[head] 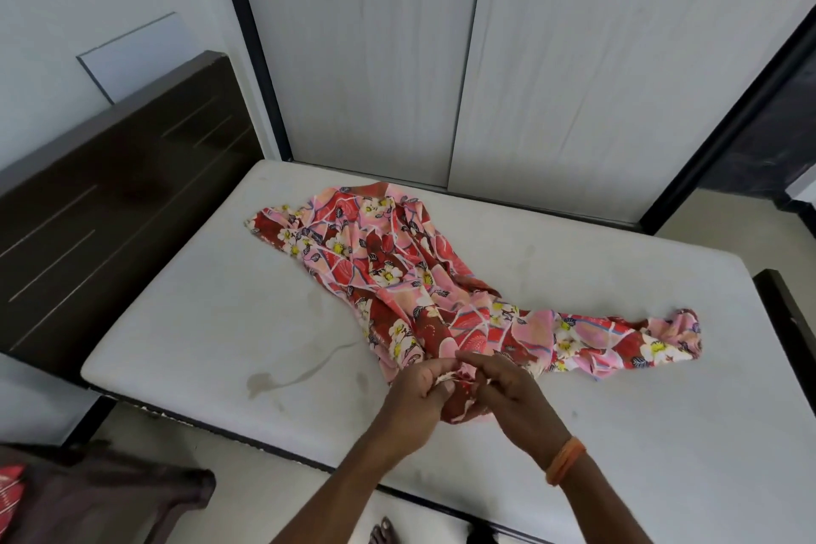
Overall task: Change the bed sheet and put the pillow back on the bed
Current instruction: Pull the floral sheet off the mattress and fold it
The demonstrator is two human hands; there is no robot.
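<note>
A red and pink floral bed sheet (pixel 397 278) lies bunched in a long crumpled strip across the bare white mattress (pixel 221 322). Its near end sits between my hands at the front of the bed. My left hand (pixel 419 398) pinches a fold of the sheet's edge between thumb and fingers. My right hand (pixel 508 393), with an orange band on the wrist, grips the same bunched end right beside it. No pillow is clearly in view.
A dark wooden headboard (pixel 110 190) stands at the left. White wardrobe doors (pixel 441 57) rise right behind the bed. A dark brown cloth (pixel 101 499) with a red patterned piece lies at the bottom left. A bare foot (pixel 384 532) shows on the floor.
</note>
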